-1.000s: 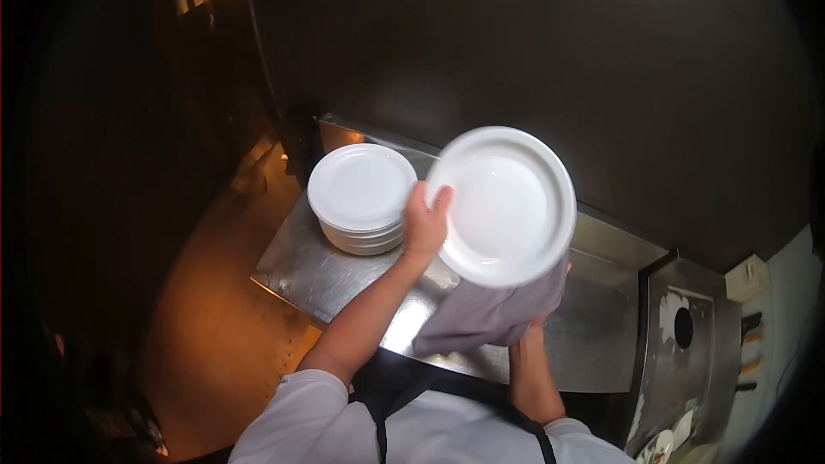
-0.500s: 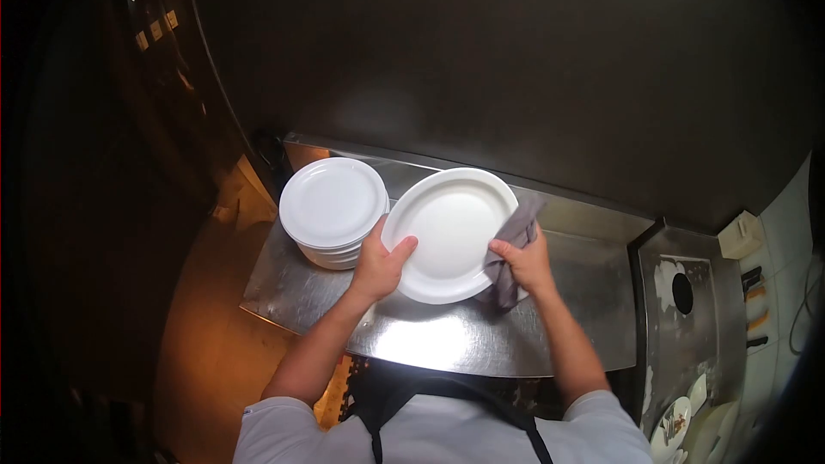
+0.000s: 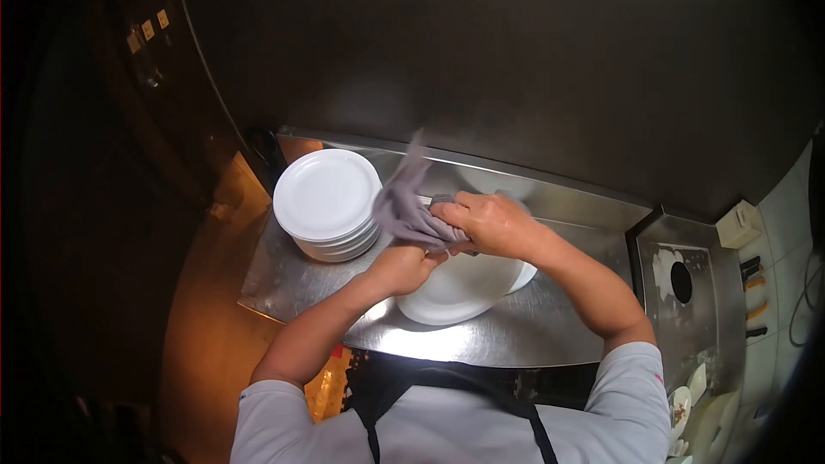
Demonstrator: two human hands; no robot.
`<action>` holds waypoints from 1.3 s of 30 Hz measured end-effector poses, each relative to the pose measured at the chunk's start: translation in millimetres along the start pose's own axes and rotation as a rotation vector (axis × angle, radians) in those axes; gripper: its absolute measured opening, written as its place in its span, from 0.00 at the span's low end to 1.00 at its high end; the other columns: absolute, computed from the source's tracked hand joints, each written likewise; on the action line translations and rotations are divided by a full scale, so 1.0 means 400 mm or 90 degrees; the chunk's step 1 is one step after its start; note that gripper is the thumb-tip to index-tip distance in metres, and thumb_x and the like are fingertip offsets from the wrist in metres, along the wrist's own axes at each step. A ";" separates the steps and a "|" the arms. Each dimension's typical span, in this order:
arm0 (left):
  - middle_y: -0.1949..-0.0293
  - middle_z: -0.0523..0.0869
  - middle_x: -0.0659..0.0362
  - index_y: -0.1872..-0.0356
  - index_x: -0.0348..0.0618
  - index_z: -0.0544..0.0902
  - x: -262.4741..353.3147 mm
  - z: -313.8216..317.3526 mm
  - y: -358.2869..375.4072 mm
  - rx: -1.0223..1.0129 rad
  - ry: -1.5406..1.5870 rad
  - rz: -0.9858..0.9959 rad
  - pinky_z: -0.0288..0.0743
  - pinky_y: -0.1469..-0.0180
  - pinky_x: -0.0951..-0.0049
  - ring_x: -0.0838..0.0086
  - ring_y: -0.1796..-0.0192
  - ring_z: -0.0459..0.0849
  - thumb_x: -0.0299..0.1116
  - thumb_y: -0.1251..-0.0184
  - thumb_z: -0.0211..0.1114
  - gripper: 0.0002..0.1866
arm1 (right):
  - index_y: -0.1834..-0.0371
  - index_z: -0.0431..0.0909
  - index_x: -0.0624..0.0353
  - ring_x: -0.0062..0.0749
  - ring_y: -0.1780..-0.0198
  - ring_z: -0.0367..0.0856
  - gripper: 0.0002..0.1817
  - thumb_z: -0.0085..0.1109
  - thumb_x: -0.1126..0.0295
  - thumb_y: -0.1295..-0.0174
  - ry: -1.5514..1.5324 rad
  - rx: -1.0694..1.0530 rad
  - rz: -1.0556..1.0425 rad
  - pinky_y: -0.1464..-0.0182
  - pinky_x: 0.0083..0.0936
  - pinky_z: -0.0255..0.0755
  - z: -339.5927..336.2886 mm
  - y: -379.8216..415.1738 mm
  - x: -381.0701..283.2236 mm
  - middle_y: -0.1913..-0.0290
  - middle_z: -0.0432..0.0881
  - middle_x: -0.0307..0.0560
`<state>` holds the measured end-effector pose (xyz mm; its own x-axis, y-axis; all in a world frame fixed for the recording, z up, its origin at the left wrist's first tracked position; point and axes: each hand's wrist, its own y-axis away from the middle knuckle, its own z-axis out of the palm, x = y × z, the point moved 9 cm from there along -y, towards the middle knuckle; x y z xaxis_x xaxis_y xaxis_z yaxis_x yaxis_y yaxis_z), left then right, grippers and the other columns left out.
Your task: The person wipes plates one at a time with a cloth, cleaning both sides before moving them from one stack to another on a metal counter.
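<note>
A white oval plate [image 3: 451,292] is in front of me over the steel counter, its far part hidden by my hands and a cloth. My left hand [image 3: 406,269] grips the plate at its left far side, fingers partly covered. Bunched in my right hand [image 3: 494,223] is a grey-purple cloth [image 3: 412,210], pressed around the plate's far rim; a loose end flares up to the left, blurred. My right forearm crosses above the plate's right side. Another white rim [image 3: 525,277] shows beneath the plate at right. Left of my hands stands a stack of round white plates [image 3: 326,195].
The steel counter [image 3: 284,279] has a raised back ledge [image 3: 550,193] against a dark wall. At right is a steel surface with a round dark hole [image 3: 681,282]. Several knives [image 3: 756,296] hang on the tiled wall; used dishes [image 3: 681,408] sit lower right.
My right hand has swung from the plate's right rim to its far side with the cloth. The plate has dropped closer to me and tilted. My left hand has shifted right along it.
</note>
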<state>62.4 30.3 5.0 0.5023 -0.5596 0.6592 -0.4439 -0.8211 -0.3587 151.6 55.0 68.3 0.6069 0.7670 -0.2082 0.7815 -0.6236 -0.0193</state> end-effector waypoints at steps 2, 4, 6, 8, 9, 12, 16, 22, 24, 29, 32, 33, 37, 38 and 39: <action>0.58 0.89 0.50 0.44 0.36 0.81 -0.030 -0.010 0.009 0.000 0.092 -0.155 0.79 0.50 0.66 0.61 0.55 0.88 0.35 0.31 0.64 0.18 | 0.39 0.74 0.48 0.49 0.50 0.84 0.36 0.80 0.65 0.54 -0.073 0.128 0.008 0.48 0.37 0.80 -0.031 0.009 0.040 0.46 0.83 0.50; 0.57 0.89 0.53 0.48 0.33 0.83 -0.060 -0.024 0.009 0.037 0.260 -0.238 0.81 0.53 0.70 0.72 0.57 0.88 0.32 0.29 0.64 0.15 | 0.40 0.75 0.53 0.39 0.50 0.86 0.36 0.81 0.66 0.55 -0.080 0.291 0.012 0.47 0.32 0.81 -0.100 0.042 0.086 0.46 0.84 0.47; 0.57 0.89 0.54 0.46 0.31 0.82 -0.037 -0.081 -0.003 0.160 0.423 -0.163 0.80 0.54 0.74 0.77 0.57 0.86 0.28 0.29 0.63 0.14 | 0.40 0.74 0.57 0.35 0.48 0.85 0.36 0.81 0.67 0.54 -0.335 0.401 0.157 0.47 0.31 0.80 -0.108 0.092 0.193 0.46 0.84 0.46; 0.57 0.89 0.53 0.46 0.31 0.82 -0.038 -0.129 -0.002 0.263 0.445 -0.152 0.79 0.53 0.74 0.77 0.56 0.86 0.28 0.29 0.63 0.15 | 0.41 0.76 0.62 0.27 0.50 0.82 0.31 0.79 0.69 0.48 -0.588 0.580 0.143 0.45 0.32 0.78 -0.059 0.130 0.278 0.49 0.84 0.45; 0.57 0.89 0.53 0.46 0.30 0.81 -0.041 -0.145 -0.003 0.316 0.448 -0.152 0.79 0.52 0.74 0.76 0.56 0.86 0.28 0.29 0.63 0.15 | 0.40 0.75 0.64 0.29 0.50 0.82 0.31 0.77 0.70 0.46 -0.704 0.635 0.227 0.44 0.32 0.78 0.029 0.142 0.327 0.48 0.84 0.45; 0.58 0.88 0.54 0.47 0.29 0.81 -0.081 -0.135 -0.011 0.508 0.511 -0.138 0.79 0.50 0.74 0.75 0.56 0.85 0.27 0.29 0.64 0.14 | 0.36 0.71 0.67 0.32 0.48 0.81 0.31 0.73 0.73 0.42 -1.059 0.821 0.382 0.42 0.31 0.76 0.262 0.152 0.295 0.45 0.82 0.47; 0.47 0.83 0.51 0.39 0.29 0.72 -0.127 -0.044 0.024 0.648 0.523 -0.135 0.74 0.41 0.71 0.70 0.48 0.82 0.26 0.28 0.61 0.19 | 0.34 0.67 0.65 0.37 0.44 0.81 0.29 0.68 0.74 0.37 -1.235 0.890 0.358 0.43 0.34 0.79 0.351 0.117 0.186 0.41 0.78 0.50; 0.40 0.79 0.48 0.37 0.30 0.69 -0.140 -0.136 -0.038 0.370 0.768 -0.083 0.74 0.38 0.67 0.67 0.43 0.80 0.33 0.24 0.60 0.22 | 0.41 0.72 0.65 0.32 0.49 0.81 0.24 0.68 0.78 0.40 -0.932 0.793 0.293 0.44 0.29 0.77 0.119 0.198 0.251 0.48 0.81 0.48; 0.40 0.79 0.48 0.38 0.29 0.71 -0.169 -0.142 -0.069 0.354 0.669 -0.174 0.74 0.38 0.66 0.67 0.43 0.80 0.34 0.22 0.59 0.21 | 0.41 0.72 0.65 0.31 0.49 0.81 0.24 0.68 0.78 0.41 -0.974 0.864 0.296 0.45 0.28 0.76 0.121 0.196 0.235 0.48 0.81 0.47; 0.38 0.78 0.48 0.33 0.30 0.68 -0.222 -0.015 -0.039 0.609 0.852 -0.171 0.72 0.35 0.65 0.64 0.39 0.78 0.35 0.20 0.55 0.22 | 0.43 0.72 0.66 0.31 0.48 0.80 0.23 0.69 0.78 0.41 -1.076 1.051 0.278 0.46 0.28 0.76 0.206 0.153 0.104 0.48 0.81 0.47; 0.40 0.78 0.50 0.33 0.32 0.66 -0.238 0.004 -0.031 0.571 0.890 -0.183 0.72 0.36 0.65 0.64 0.40 0.79 0.45 0.18 0.51 0.27 | 0.36 0.68 0.66 0.34 0.46 0.80 0.26 0.65 0.75 0.36 -0.863 0.877 0.252 0.41 0.30 0.75 0.231 0.159 0.092 0.45 0.79 0.47; 0.42 0.79 0.50 0.35 0.32 0.67 -0.253 -0.007 -0.028 0.578 0.852 -0.195 0.73 0.37 0.65 0.64 0.42 0.79 0.47 0.18 0.50 0.26 | 0.42 0.71 0.65 0.33 0.47 0.80 0.21 0.66 0.76 0.37 -0.856 0.843 0.274 0.44 0.30 0.75 0.229 0.163 0.063 0.47 0.80 0.46; 0.54 0.83 0.51 0.50 0.34 0.76 -0.308 -0.027 -0.029 0.506 0.637 -0.315 0.74 0.50 0.63 0.64 0.52 0.82 0.50 0.22 0.56 0.23 | 0.52 0.81 0.61 0.41 0.44 0.78 0.19 0.60 0.55 0.31 -0.329 0.565 0.075 0.39 0.43 0.67 0.302 0.178 -0.059 0.49 0.82 0.50; 0.54 0.83 0.50 0.51 0.34 0.76 -0.385 0.017 -0.020 0.493 0.429 -0.214 0.74 0.50 0.62 0.62 0.52 0.82 0.46 0.26 0.60 0.21 | 0.51 0.81 0.60 0.44 0.42 0.76 0.21 0.57 0.52 0.30 -0.382 0.723 0.069 0.35 0.45 0.63 0.318 0.181 -0.075 0.47 0.81 0.51; 0.54 0.83 0.50 0.51 0.34 0.76 -0.328 0.022 -0.022 0.457 0.336 -0.150 0.74 0.50 0.61 0.61 0.52 0.82 0.42 0.29 0.62 0.19 | 0.51 0.81 0.61 0.45 0.42 0.76 0.20 0.55 0.54 0.29 -0.403 0.707 0.009 0.35 0.45 0.63 0.246 0.186 -0.095 0.47 0.81 0.52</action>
<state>7.2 110.0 -84.1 0.0401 -0.3895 0.9202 0.2822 -0.8790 -0.3843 172.3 -35.5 -21.5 0.2008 0.7448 -0.6363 0.0495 -0.6564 -0.7528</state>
